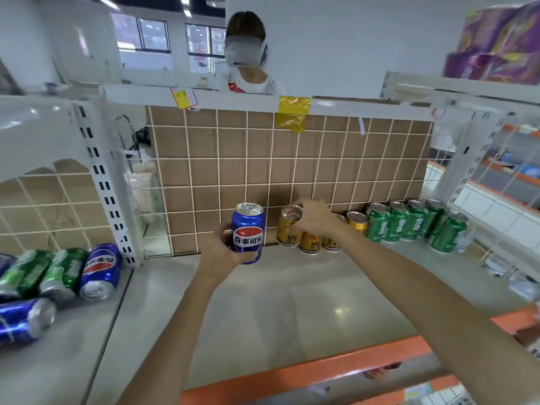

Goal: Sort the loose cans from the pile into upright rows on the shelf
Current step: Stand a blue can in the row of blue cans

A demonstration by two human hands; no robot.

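My left hand grips an upright blue Pepsi can above the middle of the shelf. My right hand holds a gold can by its upper side, close to the back panel. More gold cans stand upright to its right, some hidden behind my right hand. Beyond them several green cans stand in an upright row. The pile of loose cans lies on its side at the left, with green and blue ones mixed.
A brown gridded back panel closes the shelf's rear. A white slotted upright separates the pile's bay from this one. The shelf's front edge is an orange strip. A person stands behind the shelving.
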